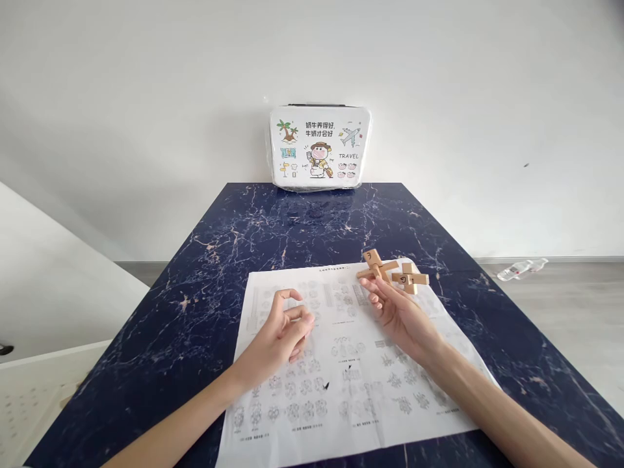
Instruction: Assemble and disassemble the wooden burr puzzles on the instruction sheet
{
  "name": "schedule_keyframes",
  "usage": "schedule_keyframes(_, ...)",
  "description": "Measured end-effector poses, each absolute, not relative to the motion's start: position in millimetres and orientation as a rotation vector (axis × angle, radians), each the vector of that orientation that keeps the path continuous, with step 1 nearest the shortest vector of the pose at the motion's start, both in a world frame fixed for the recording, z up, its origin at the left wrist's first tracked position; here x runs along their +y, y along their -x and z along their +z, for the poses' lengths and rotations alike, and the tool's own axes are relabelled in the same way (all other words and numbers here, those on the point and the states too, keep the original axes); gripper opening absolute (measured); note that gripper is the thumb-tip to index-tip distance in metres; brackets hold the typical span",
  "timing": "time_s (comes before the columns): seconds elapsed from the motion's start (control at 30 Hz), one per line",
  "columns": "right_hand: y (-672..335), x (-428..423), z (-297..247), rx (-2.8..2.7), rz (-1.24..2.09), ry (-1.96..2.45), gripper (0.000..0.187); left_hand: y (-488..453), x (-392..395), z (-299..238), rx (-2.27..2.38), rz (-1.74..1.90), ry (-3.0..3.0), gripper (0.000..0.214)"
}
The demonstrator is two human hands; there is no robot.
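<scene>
A wooden interlocking puzzle (pixel 390 270) made of crossed notched sticks is held above the far right part of a printed instruction sheet (pixel 341 383). My right hand (pixel 400 312) grips it from below, fingers closed round its sticks. My left hand (pixel 285 328) hovers just above the left part of the sheet, fingers curled loosely with thumb near forefinger and nothing visible in them. The sheet lies flat on a dark blue marbled table (pixel 205 260) and shows rows of small puzzle diagrams.
A white box (pixel 319 148) with cartoon travel pictures stands at the table's far edge against the white wall. A clear plastic bottle (pixel 521 268) lies on the grey floor at the right. A white surface (pixel 43 383) sits low at the left.
</scene>
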State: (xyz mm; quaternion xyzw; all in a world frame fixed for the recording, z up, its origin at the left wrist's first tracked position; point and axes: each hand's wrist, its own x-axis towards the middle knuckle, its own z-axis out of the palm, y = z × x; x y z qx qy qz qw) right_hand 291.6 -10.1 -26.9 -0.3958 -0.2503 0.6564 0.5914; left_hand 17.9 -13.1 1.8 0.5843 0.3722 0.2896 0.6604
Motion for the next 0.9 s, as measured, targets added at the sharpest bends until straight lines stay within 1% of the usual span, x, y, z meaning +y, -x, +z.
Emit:
schedule_keyframes(0.1, -287.9, -14.9, -20.3, -0.725, 1.589, 0.961, 0.028, -14.6, -5.7, 2.6, 0.91, 0.691, -1.396, 0.029)
schedule_keyframes(0.2, -280.8, -22.7, -11.8, -1.062, 1.601, 1.025, 0.033, -13.7, -3.2, 3.6, 0.982, 0.703, -1.567, 0.023)
schedule_keyframes(0.3, -272.2, -29.9, -6.9, -1.402, 1.539, 1.099, 0.033, -15.4, -6.9, 1.4, 0.98, 0.667, -1.846, 0.017)
schedule_keyframes(0.4, -265.9, -34.0, -6.4, -1.618, 1.467, 1.155, 0.026, -18.1, -12.6, -1.7, 0.919, 0.543, -2.127, 0.012)
schedule_keyframes(0.47, -264.3, -34.8, -7.2, -1.676, 1.432, 1.176, 0.023, -19.8, -15.4, -2.8, 0.865, 0.493, -2.318, 0.01)
schedule_keyframes(0.57, -264.7, -34.3, -8.4, -1.681, 1.421, 1.179, 0.023, -21.5, -17.0, -3.3, 0.817, 0.512, -2.508, 0.015)
schedule_keyframes(0.9, -265.6, -33.1, -8.2, -1.715, 1.419, 1.192, 0.023, -21.1, -17.9, -4.9, 0.822, 0.515, -2.537, 0.015)
